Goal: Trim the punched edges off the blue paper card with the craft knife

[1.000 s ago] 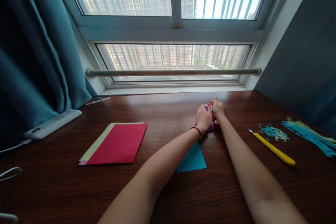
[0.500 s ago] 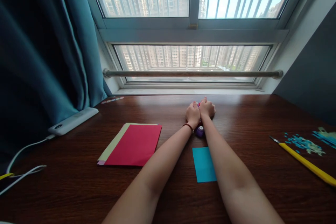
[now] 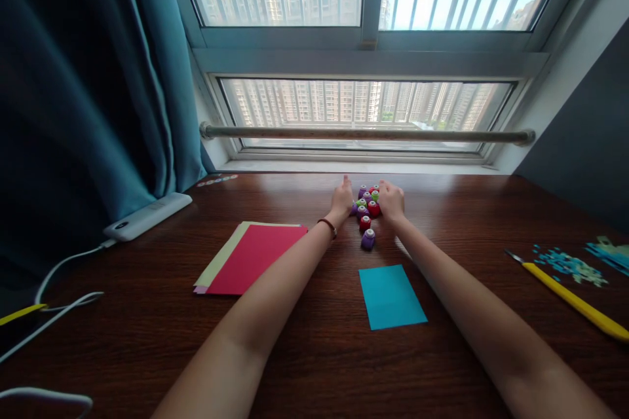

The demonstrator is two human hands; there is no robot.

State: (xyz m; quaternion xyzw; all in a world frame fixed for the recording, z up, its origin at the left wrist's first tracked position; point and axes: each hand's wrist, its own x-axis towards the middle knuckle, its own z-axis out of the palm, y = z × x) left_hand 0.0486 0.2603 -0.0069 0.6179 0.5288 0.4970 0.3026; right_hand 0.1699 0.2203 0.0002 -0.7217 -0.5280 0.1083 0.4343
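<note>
Head view, the only one: both hands sit at the far side of the surface [image 3: 147, 353], flanking a little cluster of small round punches [image 3: 366, 206] in red, purple and green. Left hand [image 3: 341, 200] is spread flat beside the cluster, touching its edge. Right hand [image 3: 392, 201] cups the other side; can't tell its grip. One purple punch [image 3: 368, 239] sits apart, nearer the blue paper [image 3: 392, 296]. Looks like the gathering-and-sorting step; picking one punch calls for a fingertip pinch.
</note>
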